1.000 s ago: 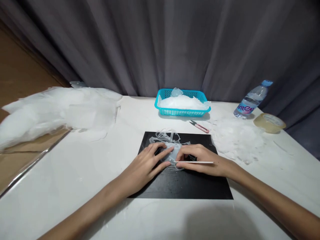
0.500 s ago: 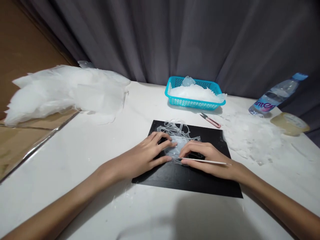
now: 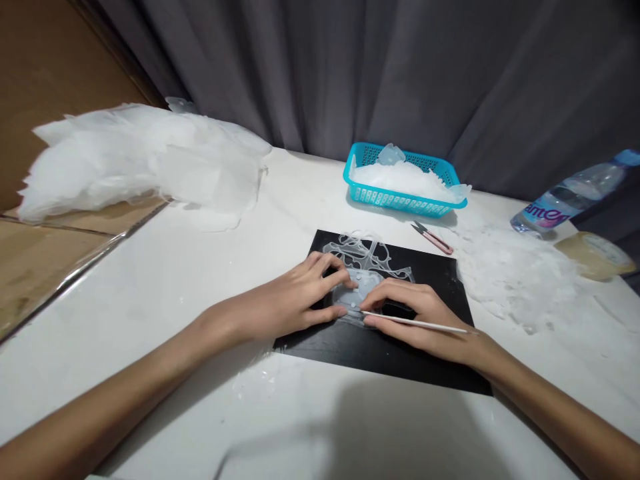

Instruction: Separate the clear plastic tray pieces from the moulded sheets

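Observation:
A translucent plastic sheet [image 3: 370,277] with small round bumps lies on a black mat [image 3: 320,347]. Curly cut-out strips [image 3: 373,250] of the same clear material fan out behind it. My left hand [image 3: 305,290] rests on the sheet's left side, thumb and fingers apart, fingertips pressing it down. In my right hand [image 3: 415,313] a thin white stick [image 3: 425,325] is pinched, its tip at the sheet's lower middle and its other end over the wrist. My right fingers hide the sheet's right part.
A blue basket [image 3: 400,200] of white translucent pieces stands at the back, with pink-handled thread snips [image 3: 433,239] before it. Loose pieces [image 3: 520,273], a water bottle [image 3: 565,200] and a tape roll [image 3: 595,255] are at right. A white heap [image 3: 140,157] sits at left by cardboard [image 3: 55,257].
The view has shifted slightly, so mat, basket and bottle appear farther right. Both hands keep their places on the sheet, the stick still in my right fingers.

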`<state>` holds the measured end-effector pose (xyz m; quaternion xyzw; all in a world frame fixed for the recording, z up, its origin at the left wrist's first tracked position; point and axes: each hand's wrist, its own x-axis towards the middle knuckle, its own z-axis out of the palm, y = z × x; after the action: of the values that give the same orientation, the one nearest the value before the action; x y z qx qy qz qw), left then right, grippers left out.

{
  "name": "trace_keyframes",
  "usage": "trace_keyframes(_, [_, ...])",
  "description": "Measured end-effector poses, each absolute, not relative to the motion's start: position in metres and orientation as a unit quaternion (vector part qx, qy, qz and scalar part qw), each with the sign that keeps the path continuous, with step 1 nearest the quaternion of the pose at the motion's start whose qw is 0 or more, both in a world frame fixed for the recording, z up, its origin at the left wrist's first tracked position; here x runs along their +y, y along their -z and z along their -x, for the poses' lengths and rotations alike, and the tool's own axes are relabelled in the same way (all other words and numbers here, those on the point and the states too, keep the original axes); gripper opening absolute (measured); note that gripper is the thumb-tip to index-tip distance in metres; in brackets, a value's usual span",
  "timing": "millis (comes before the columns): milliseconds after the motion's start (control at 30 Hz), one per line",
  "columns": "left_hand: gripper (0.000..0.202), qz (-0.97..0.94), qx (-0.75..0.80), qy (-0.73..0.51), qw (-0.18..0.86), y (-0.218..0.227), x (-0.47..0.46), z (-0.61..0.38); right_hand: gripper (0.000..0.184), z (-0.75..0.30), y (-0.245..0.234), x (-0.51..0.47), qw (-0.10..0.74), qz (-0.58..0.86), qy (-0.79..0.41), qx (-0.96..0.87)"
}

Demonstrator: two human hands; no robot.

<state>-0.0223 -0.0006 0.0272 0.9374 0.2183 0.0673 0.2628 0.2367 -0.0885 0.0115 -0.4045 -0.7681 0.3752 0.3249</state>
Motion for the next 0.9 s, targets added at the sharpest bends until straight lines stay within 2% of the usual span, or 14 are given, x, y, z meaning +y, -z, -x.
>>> trace_keyframes(400, [0.037,-0.929,0.211,-0.084,0.292,-0.022,0.002,0.023,0.011,-0.231,-0.011,-0.096,0.287,0.352,-0.24,-0.858])
trace_keyframes(700, [0.04,-0.938,0.2,-0.078,0.273,-0.019,0.003,0.022,0.011,-0.229,-0.009,-0.094,0.299,0.346,-0.212,-0.864])
trace_keyframes(900, [0.038,-0.944,0.193,-0.086,0.256,-0.016,0.003,0.022,0.009,-0.221,-0.012,-0.097,0.265,0.364,-0.086,-0.889])
